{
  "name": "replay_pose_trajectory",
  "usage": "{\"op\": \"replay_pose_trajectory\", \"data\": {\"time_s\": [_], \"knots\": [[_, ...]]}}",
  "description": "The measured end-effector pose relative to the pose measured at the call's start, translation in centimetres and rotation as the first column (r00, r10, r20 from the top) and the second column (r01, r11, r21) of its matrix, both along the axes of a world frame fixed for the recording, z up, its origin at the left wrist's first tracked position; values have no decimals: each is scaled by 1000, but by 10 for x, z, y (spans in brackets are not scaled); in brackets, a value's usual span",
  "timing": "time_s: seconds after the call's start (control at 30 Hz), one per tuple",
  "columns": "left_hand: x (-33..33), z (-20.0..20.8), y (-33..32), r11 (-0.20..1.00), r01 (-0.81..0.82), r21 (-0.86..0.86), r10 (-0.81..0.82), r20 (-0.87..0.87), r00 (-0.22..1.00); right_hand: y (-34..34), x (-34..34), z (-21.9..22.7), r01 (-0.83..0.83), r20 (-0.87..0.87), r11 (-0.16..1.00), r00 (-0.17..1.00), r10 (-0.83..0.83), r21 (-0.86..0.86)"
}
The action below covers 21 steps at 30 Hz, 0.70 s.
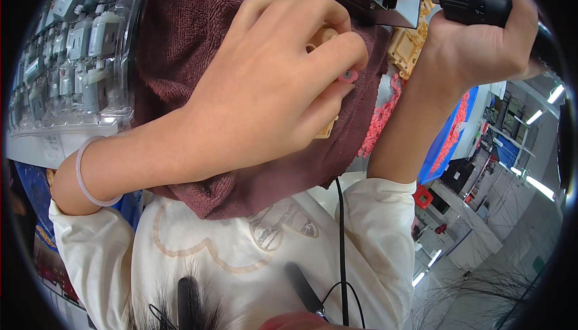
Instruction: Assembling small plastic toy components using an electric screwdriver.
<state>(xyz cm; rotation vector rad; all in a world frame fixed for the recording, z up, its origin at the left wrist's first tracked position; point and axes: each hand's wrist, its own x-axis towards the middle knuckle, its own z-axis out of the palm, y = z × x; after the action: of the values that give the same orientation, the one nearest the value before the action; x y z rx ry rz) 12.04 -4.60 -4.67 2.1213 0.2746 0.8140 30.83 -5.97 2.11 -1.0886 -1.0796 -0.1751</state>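
My left hand (283, 71) is closed, palm down, around a cream plastic part (327, 130), most of which the fingers hide. A small pink ring-shaped piece (348, 76) shows between those fingers. Beneath them lies a brown towel (180, 35). At the upper right my right hand (481, 47) grips a black electric screwdriver (472, 2), holding it sideways. The bit points left, at or close to the front of a metal box-like device (406, 16); whether it touches cannot be made out.
A clear plastic tray (129, 59) with several grey motor-like parts stands at the left. Cream plastic parts (409, 50) and small pink pieces (382, 116) lie right of the towel. A blue bin (428, 172) sits farther right. A black cable (341, 240) hangs before my shirt.
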Motion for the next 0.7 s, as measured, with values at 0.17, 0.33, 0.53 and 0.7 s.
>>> {"op": "replay_pose_trajectory", "data": {"time_s": [0.17,0.33,0.53,0.7], "knots": [[0,-2,-7,1000,-6,-6,6,11,1000,-11,-3,-1,-31,-16,999,999,30,-35],[0,-6,-8,1000,-13,-25,14,13,1000,-11,4,-6,-62,-28,995,998,61,-73],[3,0,-11,1000,-24,-8,24,6,1000,-17,6,-2,-106,-61,991,993,100,-88],[3,-6,-8,999,-21,-41,22,25,999,-18,9,-7,-132,-82,984,989,122,-121]]}}
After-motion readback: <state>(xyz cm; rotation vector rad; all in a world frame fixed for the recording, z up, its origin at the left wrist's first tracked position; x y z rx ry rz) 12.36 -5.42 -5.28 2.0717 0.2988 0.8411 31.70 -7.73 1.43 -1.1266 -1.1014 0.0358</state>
